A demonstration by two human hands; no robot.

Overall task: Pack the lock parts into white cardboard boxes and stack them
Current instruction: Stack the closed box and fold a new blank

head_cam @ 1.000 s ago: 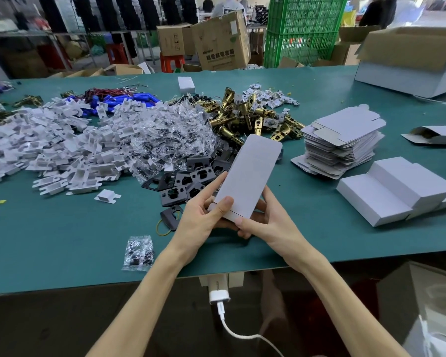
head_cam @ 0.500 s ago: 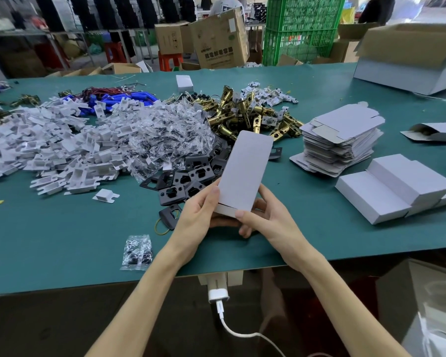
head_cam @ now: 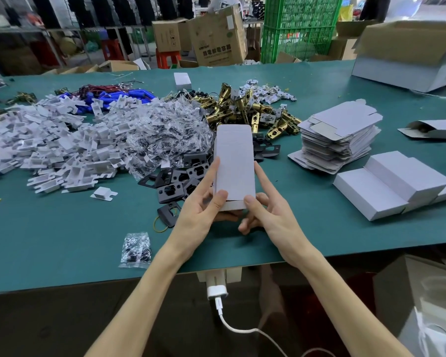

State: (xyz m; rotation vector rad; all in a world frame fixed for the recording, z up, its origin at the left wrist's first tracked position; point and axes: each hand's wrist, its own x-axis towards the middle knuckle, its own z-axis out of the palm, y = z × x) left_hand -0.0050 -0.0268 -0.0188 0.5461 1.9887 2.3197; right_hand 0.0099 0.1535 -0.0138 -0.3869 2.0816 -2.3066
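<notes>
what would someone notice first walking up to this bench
The long white box stands out, held over the near middle of the green table and gripped at its near end by the left hand and right hand. Behind it a big heap of white inserts sprawls to the left, with brass latch parts at centre back. On the right lie flat box blanks and finished boxes.

You hold one white box (head_cam: 234, 163) in two hands: left hand (head_cam: 201, 215), right hand (head_cam: 268, 217). One stack of flat blanks (head_cam: 340, 135) at 2 o'clock. Three closed boxes (head_cam: 386, 184) at 3 o'clock. One loose screw bag (head_cam: 135, 249) at 7 o'clock. Brass latches (head_cam: 242, 109), black plates (head_cam: 180, 181), white inserts (head_cam: 49, 145): piles, uncountable.
</notes>
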